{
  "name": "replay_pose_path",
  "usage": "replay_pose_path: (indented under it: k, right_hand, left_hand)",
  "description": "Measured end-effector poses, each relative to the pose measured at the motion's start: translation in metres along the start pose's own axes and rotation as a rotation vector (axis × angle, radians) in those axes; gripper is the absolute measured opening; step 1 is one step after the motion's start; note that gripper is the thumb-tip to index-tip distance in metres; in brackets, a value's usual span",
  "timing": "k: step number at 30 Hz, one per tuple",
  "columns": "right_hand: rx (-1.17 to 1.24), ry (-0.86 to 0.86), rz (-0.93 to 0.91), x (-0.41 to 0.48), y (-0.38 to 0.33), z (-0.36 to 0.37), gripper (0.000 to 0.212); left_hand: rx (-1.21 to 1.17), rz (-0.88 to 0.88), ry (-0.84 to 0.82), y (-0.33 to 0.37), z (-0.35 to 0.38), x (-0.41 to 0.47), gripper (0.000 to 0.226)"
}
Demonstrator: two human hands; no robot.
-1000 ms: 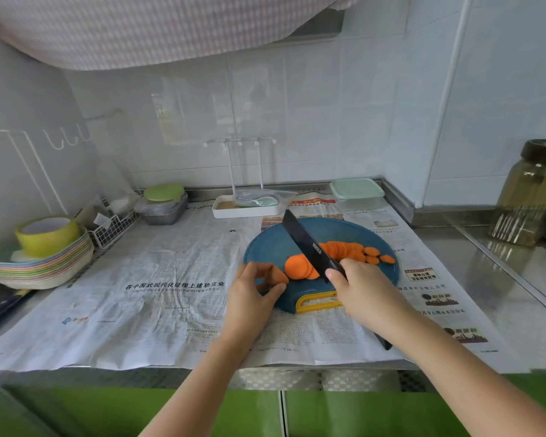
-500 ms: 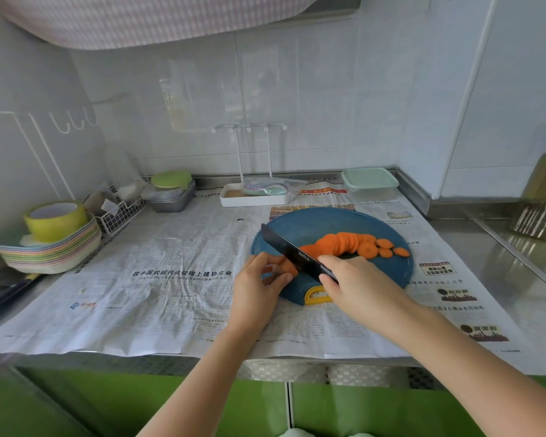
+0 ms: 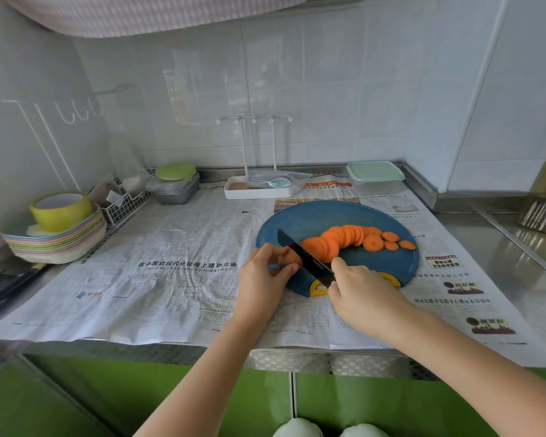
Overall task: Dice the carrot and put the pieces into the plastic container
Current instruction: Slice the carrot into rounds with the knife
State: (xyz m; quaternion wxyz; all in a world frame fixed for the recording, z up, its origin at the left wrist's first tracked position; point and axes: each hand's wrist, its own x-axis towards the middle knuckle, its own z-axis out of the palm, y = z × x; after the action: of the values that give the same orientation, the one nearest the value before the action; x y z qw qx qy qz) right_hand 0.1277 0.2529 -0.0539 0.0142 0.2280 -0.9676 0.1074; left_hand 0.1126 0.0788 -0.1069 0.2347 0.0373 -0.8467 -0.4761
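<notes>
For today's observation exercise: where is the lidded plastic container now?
In the head view, the plastic container sits far back on the right, behind the blue cutting board and right of the white tray.

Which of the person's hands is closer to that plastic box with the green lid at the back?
Right. The right hand, holding the knife, is almost straight in front of the plastic box; the left hand sits further left, pinching the carrot end.

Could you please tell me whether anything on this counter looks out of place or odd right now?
Nothing is spilled or damaged. Two things stand out: the plastic container behind the cutting board has its lid on, and the carrot stub that the left hand pinches is small, so the fingers sit right beside the knife blade.
</notes>
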Motion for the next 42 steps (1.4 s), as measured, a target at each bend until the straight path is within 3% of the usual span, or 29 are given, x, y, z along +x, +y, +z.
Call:
replay_pose_path:
  k: [7, 17, 31, 42]
  right_hand:
    - [-0.108, 0.194, -0.021, 0.015, -0.006, -0.007, 0.019]
    - [-0.176, 0.159, -0.024, 0.018, -0.005, -0.012, 0.034]
    - [-0.370, 0.163, -0.090, 0.015, -0.012, -0.012, 0.037]
    - [-0.228, 0.001, -0.122, 0.023, -0.013, -0.022, 0.020]
  left_hand:
    - [-0.066, -0.027, 0.019, 0.005, -0.001, 0.000, 0.015]
    - [-0.007, 0.062, 0.034, -0.001, 0.004, -0.001, 0.015]
    - [0.008, 0.063, 0.035, 0.003, 0.002, -0.002, 0.016]
    - [0.068, 0.100, 0.061, 0.003, 0.002, -0.003, 0.018]
